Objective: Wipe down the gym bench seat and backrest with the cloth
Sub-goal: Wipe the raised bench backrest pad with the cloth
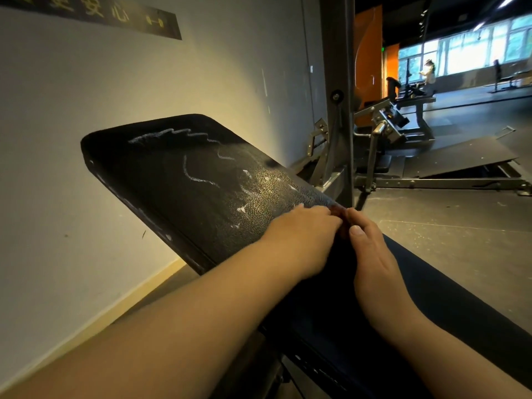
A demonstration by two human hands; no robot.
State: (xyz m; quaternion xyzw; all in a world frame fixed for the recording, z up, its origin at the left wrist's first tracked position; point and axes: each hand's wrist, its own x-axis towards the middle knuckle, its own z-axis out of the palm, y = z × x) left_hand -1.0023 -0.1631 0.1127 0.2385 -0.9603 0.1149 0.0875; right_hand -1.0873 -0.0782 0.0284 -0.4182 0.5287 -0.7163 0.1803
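The black padded backrest (178, 174) tilts up to the left and carries white squiggly smears across its grained surface. The darker seat (449, 300) runs toward the lower right. My left hand (302, 237) and my right hand (371, 251) meet at the backrest's lower right edge. Their fingertips pinch a small dark red bit of cloth (339, 215), most of it hidden by the fingers. My right thumb points up beside it.
A pale wall (86, 139) stands close on the left. A grey steel upright (339, 82) rises just behind the bench, with its base bars (431, 182) on the dark floor. Other gym machines (397, 122) and a distant person (429, 70) are at the back right.
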